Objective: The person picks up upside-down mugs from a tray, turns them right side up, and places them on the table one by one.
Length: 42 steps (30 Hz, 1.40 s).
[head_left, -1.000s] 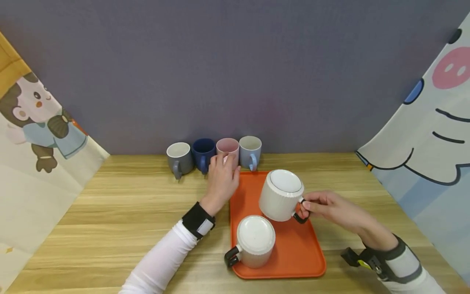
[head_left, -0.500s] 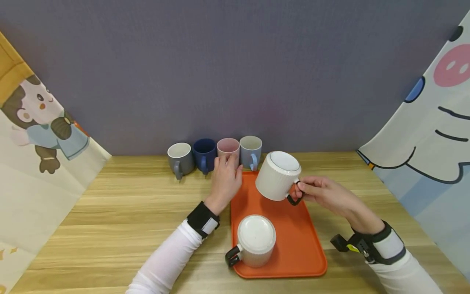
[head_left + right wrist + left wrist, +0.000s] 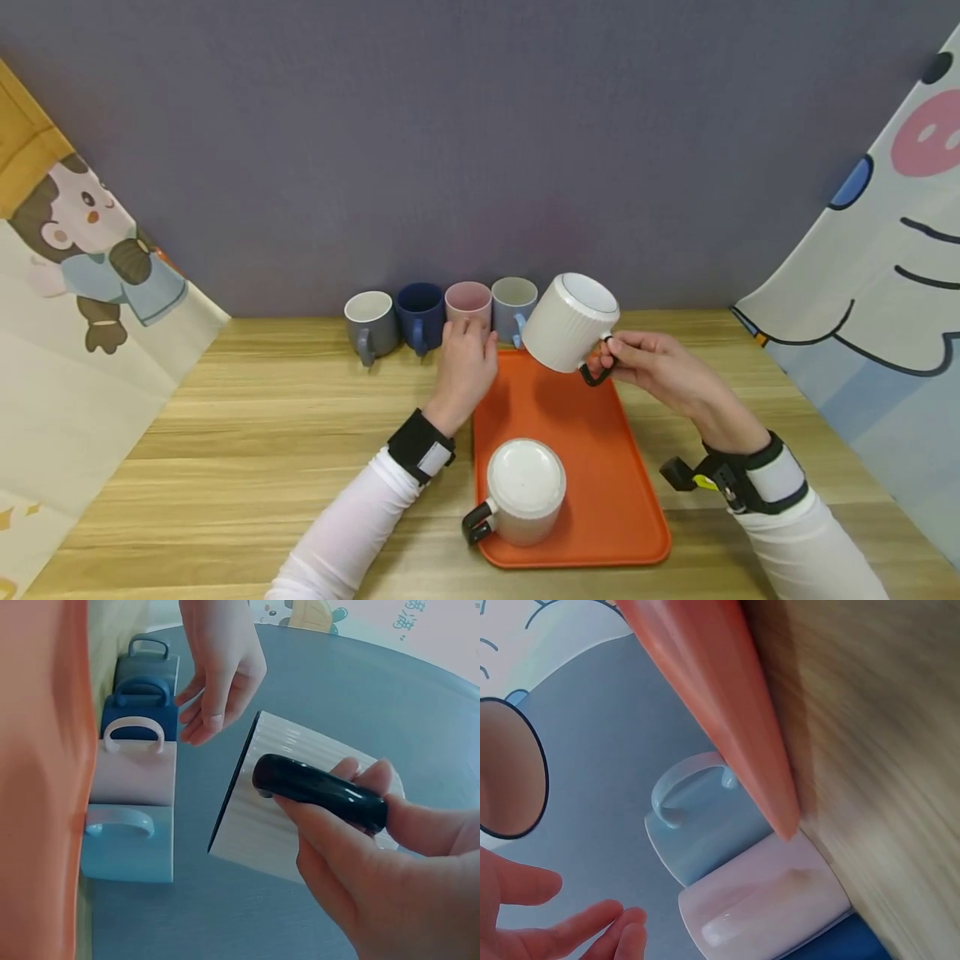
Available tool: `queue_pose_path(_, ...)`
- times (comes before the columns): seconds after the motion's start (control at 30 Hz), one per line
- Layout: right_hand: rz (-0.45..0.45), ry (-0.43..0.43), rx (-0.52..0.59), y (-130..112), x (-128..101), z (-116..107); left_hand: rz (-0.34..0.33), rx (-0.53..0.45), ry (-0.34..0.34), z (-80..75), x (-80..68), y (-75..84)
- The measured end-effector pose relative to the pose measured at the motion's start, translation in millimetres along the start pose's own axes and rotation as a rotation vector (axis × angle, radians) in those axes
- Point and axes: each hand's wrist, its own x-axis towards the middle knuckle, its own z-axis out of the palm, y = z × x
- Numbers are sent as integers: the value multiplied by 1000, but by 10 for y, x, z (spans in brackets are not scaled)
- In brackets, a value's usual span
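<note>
Nearest the camera, on the front of the orange tray (image 3: 600,467), a white ribbed mug (image 3: 523,492) stands upside down, its black handle (image 3: 476,525) hanging over the tray's left edge. It looks like glazed ceramic: stiff, fairly weighty for its size, smooth enough to slip, and likely to chip if knocked.

Further back, the right hand (image 3: 660,379) holds a second white ribbed mug (image 3: 570,323) clear of the tray, tilted with its base turned up and toward the wall. Thumb and fingers (image 3: 330,825) pinch round that mug's glossy black handle (image 3: 319,791), which is the sensible place to take it; held by the handle alone, the body probably wants to swing, so the grip should be firm.

Beside it, the left hand (image 3: 467,371) rests at the tray's far left corner, fingers relaxed and holding nothing, just in front of the pink mug (image 3: 468,303).

Against the wall stand four smaller mugs in a row: grey (image 3: 371,321), dark blue (image 3: 418,312), pink and light blue (image 3: 513,302), handles facing forward.

No brand or label shows on any mug. Some small pink characters (image 3: 412,626) appear on the cartoon cloth in the right wrist view, too blurred to read.
</note>
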Motion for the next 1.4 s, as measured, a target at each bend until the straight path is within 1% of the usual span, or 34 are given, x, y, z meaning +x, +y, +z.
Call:
queue_pose_path(0.17, -27, 21, 9, -22, 61, -4, -4, -18, -14, 2, 13, 21)
queue_pose_path(0.27, -41, 28, 36, -34, 104, -6, 3, -24, -30, 0, 17, 42)
queue_pose_path(0.37, -55, 29, 63, -44, 151, -5, 2, -60, -66, -9, 19, 85)
queue_pose_path(0.47, -62, 36, 78, -52, 203, -4, -7, -147, -120, -31, 24, 152)
queue_pose_path(0.53, -62, 50, 81, -60, 242, 0, -38, -228, -184, -66, 35, 212)
queue_pose_path(0.63, -56, 71, 81, -73, 299, 13, -94, -358, -293, -135, 60, 307)
queue_pose_path(0.77, -56, 95, 90, -101, 374, 54, -168, -499, -423, -213, 96, 407)
queue_pose_path(0.87, -63, 102, 120, -122, 432, 101, -222, -601, -497, -244, 120, 458)
queue_pose_path(0.97, -70, 109, 158, -140, 485, 150, -297, -716, -552, -264, 140, 500)
queue_pose_path(1.13, -71, 139, 200, -157, 562, 248, -388, -872, -582, -289, 182, 523)
queue_pose_path(1.2, -70, 149, 206, -157, 591, 291, -406, -925, -585, -295, 202, 512)
queue_pose_path(1.27, -68, 157, 212, -154, 614, 332, -419, -960, -586, -300, 218, 494)
queue_pose_path(1.4, -51, 183, 210, -135, 654, 408, -445, -996, -574, -319, 237, 456)
